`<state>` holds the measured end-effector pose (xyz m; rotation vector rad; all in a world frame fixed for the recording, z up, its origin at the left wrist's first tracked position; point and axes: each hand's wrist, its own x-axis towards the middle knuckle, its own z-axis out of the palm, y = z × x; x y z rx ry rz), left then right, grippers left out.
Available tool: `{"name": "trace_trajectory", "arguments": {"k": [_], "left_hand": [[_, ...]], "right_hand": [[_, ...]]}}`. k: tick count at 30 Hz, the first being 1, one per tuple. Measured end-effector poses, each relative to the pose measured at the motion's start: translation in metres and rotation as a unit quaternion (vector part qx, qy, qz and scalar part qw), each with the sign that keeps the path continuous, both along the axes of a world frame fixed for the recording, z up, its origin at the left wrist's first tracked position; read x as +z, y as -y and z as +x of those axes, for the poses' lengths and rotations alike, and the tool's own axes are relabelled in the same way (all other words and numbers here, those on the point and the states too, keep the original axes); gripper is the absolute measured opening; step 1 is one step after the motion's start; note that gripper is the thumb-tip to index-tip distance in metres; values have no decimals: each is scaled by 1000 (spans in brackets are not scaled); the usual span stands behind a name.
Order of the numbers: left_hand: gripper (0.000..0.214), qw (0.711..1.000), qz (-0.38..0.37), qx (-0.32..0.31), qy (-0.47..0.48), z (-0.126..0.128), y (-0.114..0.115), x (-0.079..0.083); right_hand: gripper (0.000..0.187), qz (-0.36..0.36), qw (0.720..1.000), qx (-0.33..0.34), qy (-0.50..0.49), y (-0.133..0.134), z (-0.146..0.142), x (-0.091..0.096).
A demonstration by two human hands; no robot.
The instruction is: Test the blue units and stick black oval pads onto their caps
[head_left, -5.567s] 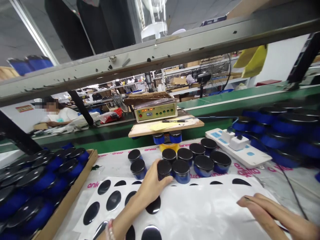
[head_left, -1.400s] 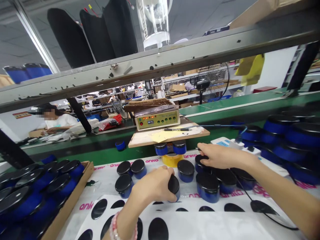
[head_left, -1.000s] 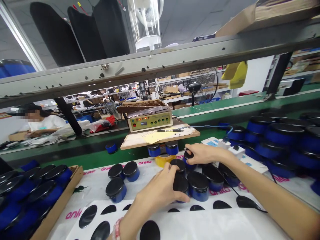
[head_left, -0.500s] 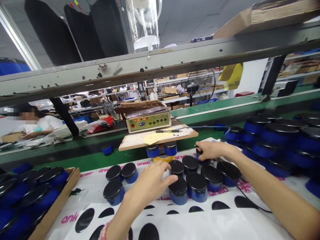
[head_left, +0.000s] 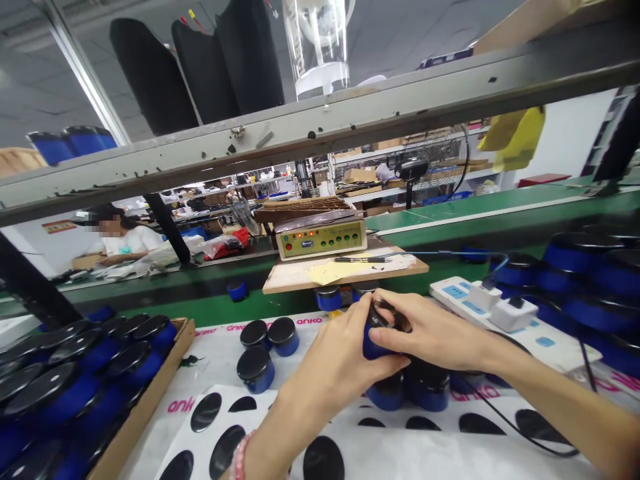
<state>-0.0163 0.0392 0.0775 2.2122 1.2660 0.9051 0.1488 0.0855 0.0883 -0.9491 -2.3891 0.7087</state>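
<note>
My left hand (head_left: 345, 340) is wrapped round the left side of a short blue cylinder (head_left: 373, 339) with a dark top, lifted above the others. My right hand (head_left: 425, 327) closes on the same cylinder from the right, thumb across its front. A small dark, shiny piece (head_left: 395, 317) shows between my right fingers; I cannot make out its kind. Beneath my hands stand several like cylinders, among them a black-topped one (head_left: 430, 387), partly covered. To the left are three more, including a near cylinder (head_left: 255, 370).
A white power strip (head_left: 547, 345) with plugs lies at right, a black cable (head_left: 520, 427) running forward. The cardboard tray (head_left: 145, 400) at left holds several cylinders. White sheets with black discs (head_left: 324, 460) lie in front. Behind are a control box (head_left: 323, 240) and a seated person (head_left: 127, 240).
My left hand has gone from resting by the cylinders to holding one. My right hand has come left from the back right and joined it. The view has swung right.
</note>
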Motion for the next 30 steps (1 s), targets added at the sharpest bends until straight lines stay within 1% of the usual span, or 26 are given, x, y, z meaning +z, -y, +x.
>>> {"name": "trace_trajectory", "arguments": {"k": [3,7,9,11,12,14,15,17,20,23,25,27,29,30], "left_hand": [[62,1000,11,4,-18,-4,2,2],[59,998,17,16,-51,-7,3,3],[60,997,9,19,-69,-10,3,4],[62,996,2,6,-94,-18,1,7],[64,994,1,5,-113,-23,-1,8],[72,983,-15,32,-179,-37,-8,7],[74,974,-32,54,-218,-44,-12,6],[70,950,-81,84,-288,-58,-20,1],[54,927,-133,74,-343,-72,-29,-6],[52,902,-160,76,-393,-76,-30,-7],[54,884,-166,103,-424,-75,-28,-6],[58,872,-164,128,-442,-71,-25,-4],[62,871,-157,138,-444,-65,-23,-2],[62,875,-154,135,-439,-62,-21,-1]], "right_hand": [[29,-37,998,-4,-50,-1,-5,-5],[35,-88,990,-4,-109,-3,-11,-16],[35,-102,988,7,-115,-4,-12,-20],[32,-127,987,20,-96,-5,-9,-18],[36,-138,986,15,-88,-6,-6,-15],[49,-139,986,-25,-87,-8,5,-4],[52,-130,985,-54,-94,-10,11,2],[52,-108,983,-99,-110,-13,25,13],[49,-97,979,-129,-125,-18,42,22],[45,-85,978,-154,-116,-22,51,21],[40,-37,977,-176,-117,-28,54,16],[35,40,972,-202,-116,-34,54,11],[33,107,963,-231,-84,-40,54,8],[32,127,960,-243,-53,-42,54,7]]}}
